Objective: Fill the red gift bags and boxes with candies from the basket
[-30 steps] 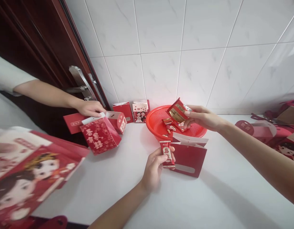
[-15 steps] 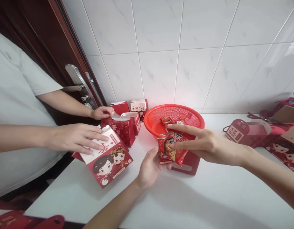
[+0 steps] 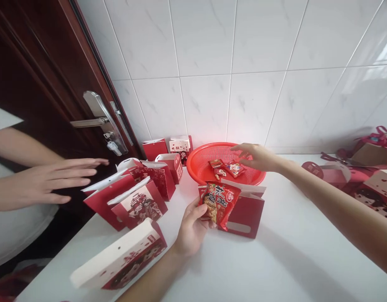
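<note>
My left hand (image 3: pixel 190 230) is closed on a red snack packet (image 3: pixel 224 203) with a picture of food on it, and another small wrapper edge shows behind it. The packet is in front of a dark red gift box (image 3: pixel 251 216) with its top flaps open, covering part of it. Over the right side of a red plastic colander (image 3: pixel 193 173) reaches my right hand (image 3: pixel 258 157), fingers apart and nothing in them. A few small wrapped snacks (image 3: pixel 234 168) lie at the colander's bottom, below those fingers.
At the left, a co-worker's hand (image 3: pixel 55 180) hovers beside several red gift boxes (image 3: pixel 155 180). A white-and-red box (image 3: pixel 130 256) is tipped near the front edge. More boxes (image 3: pixel 374 195) stand at the right. A tiled wall (image 3: pixel 209 109) rises behind.
My right hand has left the packet and moved up over the colander, while my left hand keeps hold of it. The co-worker's hands have drawn back left; their white-and-red box now lies tipped closer.
</note>
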Demonstrator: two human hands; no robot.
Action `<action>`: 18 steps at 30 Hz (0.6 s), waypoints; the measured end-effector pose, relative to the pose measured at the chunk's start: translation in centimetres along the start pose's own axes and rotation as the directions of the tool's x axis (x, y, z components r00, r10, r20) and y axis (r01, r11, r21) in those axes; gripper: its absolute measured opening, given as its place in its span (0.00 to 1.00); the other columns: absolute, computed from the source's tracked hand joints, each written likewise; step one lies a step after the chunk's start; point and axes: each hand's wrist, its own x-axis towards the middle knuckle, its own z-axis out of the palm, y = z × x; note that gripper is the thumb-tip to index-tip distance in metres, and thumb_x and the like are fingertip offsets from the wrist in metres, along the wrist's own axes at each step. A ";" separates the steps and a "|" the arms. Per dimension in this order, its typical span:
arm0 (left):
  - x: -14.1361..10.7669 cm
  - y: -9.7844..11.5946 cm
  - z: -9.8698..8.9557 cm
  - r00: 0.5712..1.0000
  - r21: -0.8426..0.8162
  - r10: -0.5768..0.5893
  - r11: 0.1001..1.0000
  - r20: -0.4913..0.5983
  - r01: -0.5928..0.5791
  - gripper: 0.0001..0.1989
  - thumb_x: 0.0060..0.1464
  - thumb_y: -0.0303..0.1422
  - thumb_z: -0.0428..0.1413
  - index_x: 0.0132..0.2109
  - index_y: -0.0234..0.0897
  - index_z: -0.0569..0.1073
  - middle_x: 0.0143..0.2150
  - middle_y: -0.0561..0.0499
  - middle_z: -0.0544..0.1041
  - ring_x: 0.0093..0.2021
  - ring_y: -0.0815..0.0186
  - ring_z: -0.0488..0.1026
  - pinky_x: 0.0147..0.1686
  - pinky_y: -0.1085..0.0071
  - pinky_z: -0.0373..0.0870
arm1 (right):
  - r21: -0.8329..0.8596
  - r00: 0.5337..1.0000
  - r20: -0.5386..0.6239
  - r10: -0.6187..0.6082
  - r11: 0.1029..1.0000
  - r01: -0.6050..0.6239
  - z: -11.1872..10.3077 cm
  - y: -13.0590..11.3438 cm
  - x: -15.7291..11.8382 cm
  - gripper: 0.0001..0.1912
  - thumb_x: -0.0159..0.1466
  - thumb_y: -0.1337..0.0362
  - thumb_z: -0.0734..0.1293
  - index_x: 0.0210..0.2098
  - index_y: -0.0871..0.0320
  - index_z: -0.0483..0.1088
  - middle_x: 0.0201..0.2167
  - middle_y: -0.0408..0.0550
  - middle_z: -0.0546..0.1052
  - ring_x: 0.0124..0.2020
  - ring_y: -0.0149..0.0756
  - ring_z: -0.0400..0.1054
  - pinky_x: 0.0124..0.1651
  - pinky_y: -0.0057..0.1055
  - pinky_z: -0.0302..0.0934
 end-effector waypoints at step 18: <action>-2.0 -0.8 -1.1 0.977 -0.141 -0.210 0.969 -0.032 0.203 0.21 0.44 0.38 0.73 0.46 0.38 0.82 0.32 0.49 0.82 0.24 0.68 0.74 0.26 0.73 0.68 | -0.119 0.687 0.724 0.068 0.993 0.027 9.3 0.4 7.3 0.14 0.51 0.67 0.75 0.16 0.57 0.68 0.16 0.43 0.70 0.23 0.39 0.69 0.31 0.35 0.62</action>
